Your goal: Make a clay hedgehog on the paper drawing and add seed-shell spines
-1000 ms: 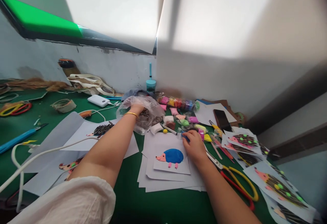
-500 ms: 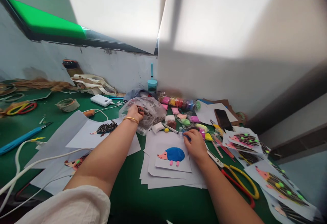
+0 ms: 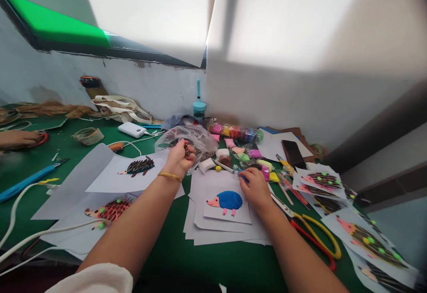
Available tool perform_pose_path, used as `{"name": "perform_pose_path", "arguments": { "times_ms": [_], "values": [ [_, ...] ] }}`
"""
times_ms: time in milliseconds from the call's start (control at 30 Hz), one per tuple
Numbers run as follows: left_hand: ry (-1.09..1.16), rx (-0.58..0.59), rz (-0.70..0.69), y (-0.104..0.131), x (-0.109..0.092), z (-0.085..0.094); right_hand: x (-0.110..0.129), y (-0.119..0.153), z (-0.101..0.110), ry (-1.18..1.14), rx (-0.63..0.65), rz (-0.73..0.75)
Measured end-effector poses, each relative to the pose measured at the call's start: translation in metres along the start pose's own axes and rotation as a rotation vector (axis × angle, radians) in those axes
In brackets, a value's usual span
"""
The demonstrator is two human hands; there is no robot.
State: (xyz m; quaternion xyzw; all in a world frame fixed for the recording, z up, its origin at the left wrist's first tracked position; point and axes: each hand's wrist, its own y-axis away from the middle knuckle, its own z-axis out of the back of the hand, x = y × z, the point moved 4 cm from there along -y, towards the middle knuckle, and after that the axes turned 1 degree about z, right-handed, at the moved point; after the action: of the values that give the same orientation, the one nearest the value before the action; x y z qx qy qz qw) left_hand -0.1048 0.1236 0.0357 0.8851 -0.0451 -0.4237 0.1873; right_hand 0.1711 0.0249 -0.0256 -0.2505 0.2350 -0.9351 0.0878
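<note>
My left hand (image 3: pixel 180 156) is closed around some dark striped seeds, just over the front of a clear plastic bag (image 3: pixel 207 140) that holds more of them. My right hand (image 3: pixel 252 185) has its fingers curled on a small blue piece (image 3: pixel 244 177), at the upper right edge of the white paper stack (image 3: pixel 213 237). On top of the stack lies a card with a blue-bodied hedgehog (image 3: pixel 229 201) that has a pink face and feet. A hedgehog picture covered in dark seeds (image 3: pixel 140 165) lies on paper to the left of my left hand.
Colourful clay packets (image 3: pixel 243 157) lie behind the stack. Large scissors (image 3: pixel 313 233) and finished hedgehog pictures (image 3: pixel 370 242) are at the right. At the left are a blue cutter (image 3: pixel 28 181), white cables, a power bank (image 3: pixel 132 129) and another person's hand (image 3: pixel 25 139).
My left hand has come out of the bag toward the right, holding seeds. Another person's hand has appeared at the far left, where the red and yellow scissors lay. My right hand has barely moved.
</note>
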Motion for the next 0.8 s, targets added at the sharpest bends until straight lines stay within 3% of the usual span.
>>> {"name": "perform_pose_path", "arguments": {
  "times_ms": [167,300,567,800],
  "values": [
    [-0.354,0.156,-0.086,0.034,0.062,-0.020,0.007,0.002,0.001,-0.027,0.025,0.028],
    [-0.739,0.288,-0.223,0.035,0.098,-0.039,0.012,0.003,0.000,-0.055,0.103,0.038],
    [-1.350,0.567,-0.464,0.035,0.114,-0.051,0.012,0.005,-0.007,-0.037,0.187,0.050],
    [-1.494,0.742,-0.537,0.056,0.110,-0.043,-0.001,0.003,-0.014,-0.012,0.193,0.019]
  ]
}}
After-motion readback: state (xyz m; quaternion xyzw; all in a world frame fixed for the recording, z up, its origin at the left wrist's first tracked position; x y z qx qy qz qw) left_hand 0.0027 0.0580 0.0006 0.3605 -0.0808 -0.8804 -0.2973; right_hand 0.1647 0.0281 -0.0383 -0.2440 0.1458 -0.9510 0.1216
